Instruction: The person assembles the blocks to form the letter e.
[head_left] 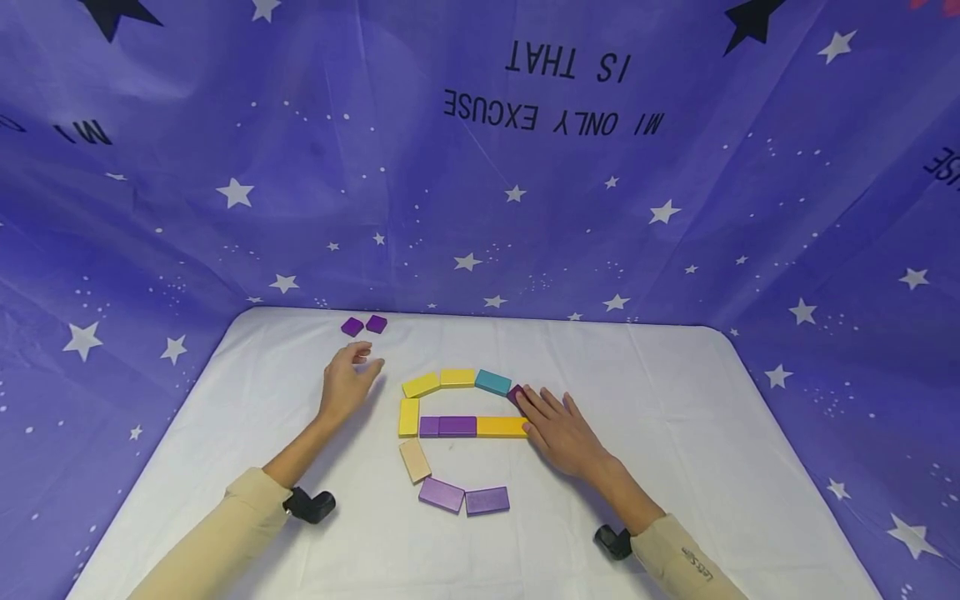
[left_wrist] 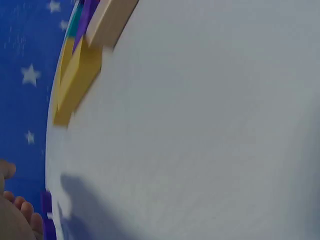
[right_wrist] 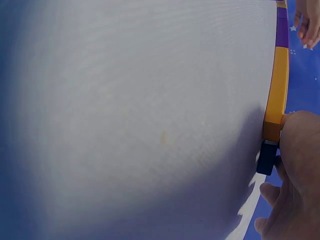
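Observation:
Wooden blocks on the white table form a curved outline with a straight bar across its middle. My right hand (head_left: 561, 433) lies over the outline's right end, its fingers extended. The fingertips touch a dark purple block (head_left: 514, 392), partly hidden beneath them, beside the teal block (head_left: 492, 382). The thumb is at the right end of the orange-yellow block (head_left: 501, 427); in the right wrist view a dark block (right_wrist: 267, 158) sits against that end. My left hand (head_left: 349, 383) hovers with nothing in its loosely bent fingers, just in front of two small purple blocks (head_left: 352, 327).
Purple pieces (head_left: 456, 427) continue the bar leftward. Yellow blocks (head_left: 457, 378) make the upper left curve, a natural wood block (head_left: 415, 461) the left side, and light purple blocks (head_left: 487, 501) the bottom. A blue star-patterned cloth (head_left: 480, 208) rises behind the table (head_left: 637, 367).

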